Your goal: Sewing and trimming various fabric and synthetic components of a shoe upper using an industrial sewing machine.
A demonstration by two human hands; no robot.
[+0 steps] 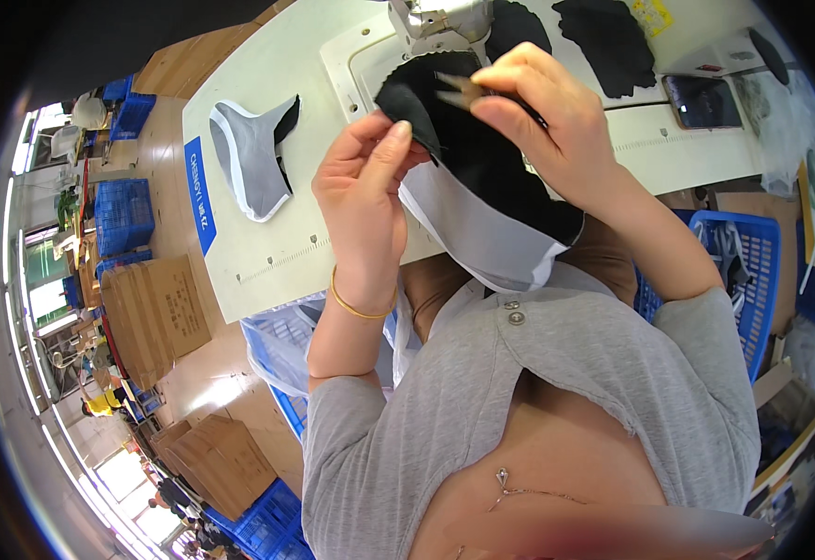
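My left hand (367, 191) pinches the edge of a black and grey fabric piece (505, 173) between thumb and fingers. The piece hangs down over my lap, its black side uppermost and its grey part with a white edge below. My right hand (557, 126) is closed around small thread snips (459, 91). Their pointed blades are just over the black cloth, near its upper edge. Whether they touch it I cannot tell. Behind the cloth stands the metal head of a sewing machine (440, 23), partly hidden. A similar grey and black piece (256, 159) lies on the table to the left.
The white sewing table (286, 257) has a ruler along its near edge. Black cloth pieces (605, 47) and a phone (702, 102) lie at the right. Blue baskets (762, 280) stand below on both sides. Cardboard boxes (154, 313) are on the floor at left.
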